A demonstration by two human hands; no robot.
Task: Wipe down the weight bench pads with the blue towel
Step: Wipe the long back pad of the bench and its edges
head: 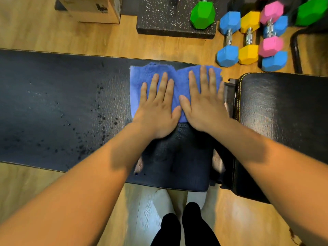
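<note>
Pressing flat left hand (158,110) and right hand (204,103), ungripping, on fluffy blue towel (140,77); it may bunch, missing droplets on black textured bench pad (53,103).

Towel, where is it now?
In the head view the towel lies on the long pad, near its right end, under the left hand and right hand, beside the short pad.
</note>
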